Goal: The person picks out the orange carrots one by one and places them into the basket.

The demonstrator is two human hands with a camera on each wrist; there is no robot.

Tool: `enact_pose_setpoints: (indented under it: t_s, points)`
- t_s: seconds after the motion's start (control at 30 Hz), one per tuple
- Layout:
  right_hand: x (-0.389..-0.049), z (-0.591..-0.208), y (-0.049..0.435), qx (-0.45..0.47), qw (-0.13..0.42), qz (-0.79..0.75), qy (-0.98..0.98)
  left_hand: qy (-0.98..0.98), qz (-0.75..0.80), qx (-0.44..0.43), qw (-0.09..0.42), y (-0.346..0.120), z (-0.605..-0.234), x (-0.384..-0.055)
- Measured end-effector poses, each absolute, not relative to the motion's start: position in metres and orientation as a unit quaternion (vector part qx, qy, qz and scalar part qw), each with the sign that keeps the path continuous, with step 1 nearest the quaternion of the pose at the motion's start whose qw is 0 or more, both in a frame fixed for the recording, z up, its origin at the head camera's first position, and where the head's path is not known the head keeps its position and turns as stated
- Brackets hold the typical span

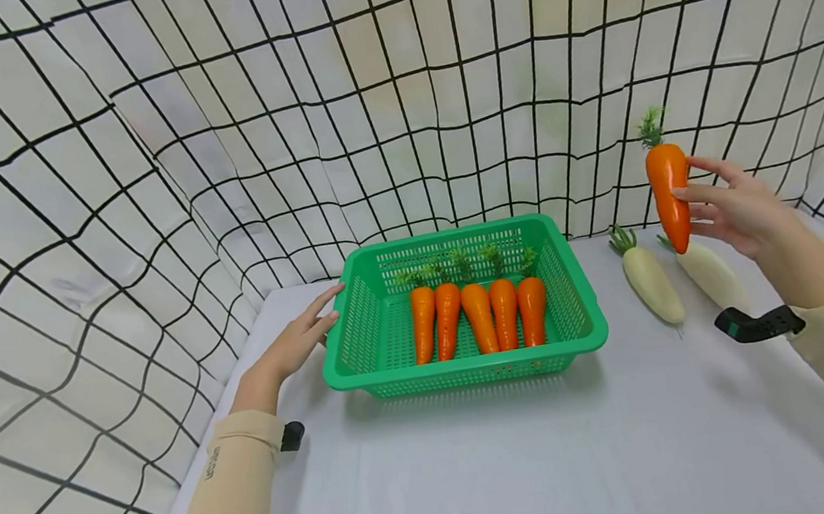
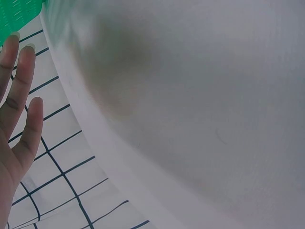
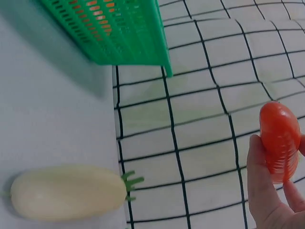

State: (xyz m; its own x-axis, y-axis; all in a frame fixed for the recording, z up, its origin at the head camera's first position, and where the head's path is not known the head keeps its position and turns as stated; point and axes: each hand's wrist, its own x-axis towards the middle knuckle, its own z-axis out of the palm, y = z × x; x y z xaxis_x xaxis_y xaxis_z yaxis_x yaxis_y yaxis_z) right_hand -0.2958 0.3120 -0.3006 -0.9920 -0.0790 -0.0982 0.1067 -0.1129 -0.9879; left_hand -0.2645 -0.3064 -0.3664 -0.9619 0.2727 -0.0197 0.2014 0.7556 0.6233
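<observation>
My right hand (image 1: 734, 202) pinches an orange carrot (image 1: 669, 188) with a green leafy top, held upright above the table with its tip pointing down. In the right wrist view the carrot (image 3: 279, 138) sits between the thumb and fingers. On the left, my left hand (image 1: 298, 340) touches the left rim of a green plastic basket (image 1: 469, 366) with nearly straight fingers. Inside the basket, several carrots (image 1: 478, 313) lie side by side with their tops toward the back. The left wrist view shows the fingertips right at the basket (image 2: 16, 16).
Two white radishes lie right of the basket: one radish (image 1: 652, 282) nearer it, another radish (image 1: 711, 272) below the right hand, partly covered. A white table (image 1: 479, 468) carries everything. White cloth with a black grid (image 1: 396, 108) rises behind and at both sides.
</observation>
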Motion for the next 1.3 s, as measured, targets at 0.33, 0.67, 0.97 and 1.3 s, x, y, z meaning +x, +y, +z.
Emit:
enact_pose_setpoints:
  t_s: [0.33,0.67,0.97,1.3]
  points:
    - [-0.300,-0.289,0.275,-0.027,0.121,-0.751,0.649,0.935,0.327,0.124,0.053,-0.305,-0.366,-0.263]
    - [-0.308,-0.283,0.237,-0.068,0.156,-0.755,0.633,0.935,0.328,0.124,0.055,-0.306,-0.366,-0.263]
    - [-0.318,-0.276,0.205,-0.113,0.198,-0.761,0.607,0.934,0.331,0.123,0.056,-0.306,-0.367,-0.263]
    - [-0.338,-0.273,0.179,-0.157,0.239,-0.764,0.578,0.935,0.330,0.123,0.052,-0.307,-0.367,-0.263]
